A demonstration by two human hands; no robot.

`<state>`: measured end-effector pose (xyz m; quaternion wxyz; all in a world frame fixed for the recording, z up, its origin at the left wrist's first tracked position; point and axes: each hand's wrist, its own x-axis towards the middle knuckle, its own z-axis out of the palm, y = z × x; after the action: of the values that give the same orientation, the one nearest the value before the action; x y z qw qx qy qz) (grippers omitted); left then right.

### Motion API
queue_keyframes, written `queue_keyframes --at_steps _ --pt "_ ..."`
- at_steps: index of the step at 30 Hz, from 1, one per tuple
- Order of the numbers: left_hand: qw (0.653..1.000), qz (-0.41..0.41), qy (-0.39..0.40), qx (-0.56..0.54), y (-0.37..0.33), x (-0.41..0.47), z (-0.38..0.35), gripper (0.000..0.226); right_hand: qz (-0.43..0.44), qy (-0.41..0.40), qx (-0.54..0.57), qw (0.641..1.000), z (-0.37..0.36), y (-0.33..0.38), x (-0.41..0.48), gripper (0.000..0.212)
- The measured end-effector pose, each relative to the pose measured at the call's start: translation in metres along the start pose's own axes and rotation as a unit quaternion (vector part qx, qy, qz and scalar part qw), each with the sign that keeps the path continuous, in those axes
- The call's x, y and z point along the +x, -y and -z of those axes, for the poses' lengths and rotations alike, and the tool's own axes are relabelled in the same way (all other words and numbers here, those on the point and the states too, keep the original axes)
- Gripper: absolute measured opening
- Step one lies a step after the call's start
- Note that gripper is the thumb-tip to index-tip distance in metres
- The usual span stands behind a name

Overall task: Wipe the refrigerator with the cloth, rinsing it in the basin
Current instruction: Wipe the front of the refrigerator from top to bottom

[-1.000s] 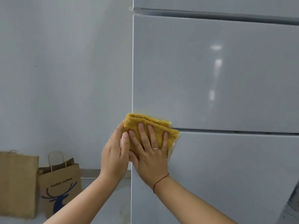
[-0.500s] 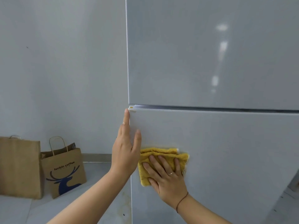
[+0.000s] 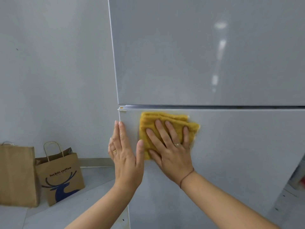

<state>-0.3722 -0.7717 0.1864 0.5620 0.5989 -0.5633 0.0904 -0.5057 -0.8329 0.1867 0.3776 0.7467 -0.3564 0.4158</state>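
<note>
The grey refrigerator (image 3: 214, 63) fills the right of the head view, with a dark seam between its upper and lower doors. A folded yellow cloth (image 3: 148, 123) lies flat on the lower door just under that seam, near the left edge. My right hand (image 3: 170, 146) presses the cloth against the door with spread, straight fingers. My left hand (image 3: 125, 152) rests flat on the lower door's left edge, fingers straight and pointing up, right beside the cloth. No basin is in view.
Two brown paper bags stand on the floor at the left by the grey wall (image 3: 54, 71): a plain one (image 3: 16, 176) and one with a blue deer print (image 3: 61, 177). A light grey floor (image 3: 74, 210) lies below them.
My right hand has slid the cloth up the lower door to just beneath the seam. My left hand stays on the door's left edge, now lower relative to the seam.
</note>
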Motion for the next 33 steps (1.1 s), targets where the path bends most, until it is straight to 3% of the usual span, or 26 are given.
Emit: queue_keyframes --at_steps 7,17,24,33 --pt "0.996 -0.053 -0.05 0.056 -0.011 -0.008 -0.01 0.069 0.027 -0.001 0.017 0.999 0.002 0.018 0.033 0.056" --pt "0.934 -0.291 -0.006 0.208 -0.04 -0.019 -0.064 0.07 -0.034 -0.015 -0.045 0.998 0.007 -0.087 -0.04 0.064" --pt "0.905 -0.341 -0.004 0.256 -0.046 -0.02 -0.086 0.066 -0.125 -0.007 -0.056 0.991 0.022 -0.164 -0.067 0.067" --pt "0.893 -0.362 -0.032 0.265 -0.043 -0.015 -0.098 0.068 -0.241 -0.002 -0.046 0.969 0.038 -0.258 -0.098 0.068"
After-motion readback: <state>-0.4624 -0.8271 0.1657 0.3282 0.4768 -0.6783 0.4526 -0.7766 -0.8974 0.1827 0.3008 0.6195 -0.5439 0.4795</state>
